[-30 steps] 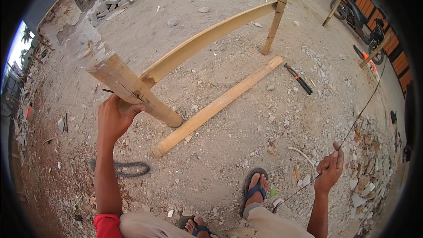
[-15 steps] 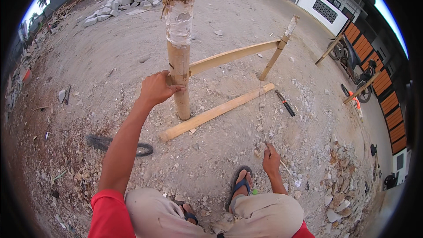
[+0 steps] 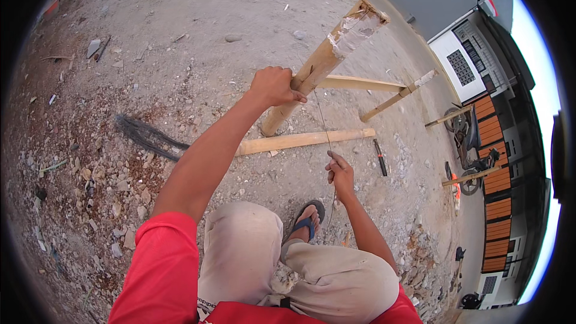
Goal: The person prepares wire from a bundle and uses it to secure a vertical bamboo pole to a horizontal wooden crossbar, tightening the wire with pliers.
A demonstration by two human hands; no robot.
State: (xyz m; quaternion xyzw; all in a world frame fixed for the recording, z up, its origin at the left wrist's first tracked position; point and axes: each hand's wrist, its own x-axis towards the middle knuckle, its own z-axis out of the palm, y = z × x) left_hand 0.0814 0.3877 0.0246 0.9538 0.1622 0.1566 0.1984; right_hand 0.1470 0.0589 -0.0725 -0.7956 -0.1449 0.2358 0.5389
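My left hand (image 3: 276, 89) is closed round the upright bamboo post (image 3: 321, 63), its thumb on the near side. Peeling white coating covers the post's top. A split-bamboo slat (image 3: 360, 84) runs from this post to a thinner bamboo stake (image 3: 390, 103) farther right. My right hand (image 3: 339, 174) pinches a thin wire (image 3: 324, 121), which stretches up to the post; a tail hangs below the fingers. Behind my left hand, how the wire meets the post is hard to make out. A bamboo length (image 3: 312, 140) lies on the ground below, partly behind my left forearm.
A hand tool with dark and orange handles (image 3: 380, 158) lies right of the bamboo length. Left of my forearm is a coil of dark wire (image 3: 144, 135). Rubble covers the ground. More stakes (image 3: 471, 176) and a motorcycle (image 3: 465, 135) stand at the right.
My right hand has risen toward the post with the wire. My left hand stays on the post. The view has turned and shifted, so the post now appears farther right and slanted.
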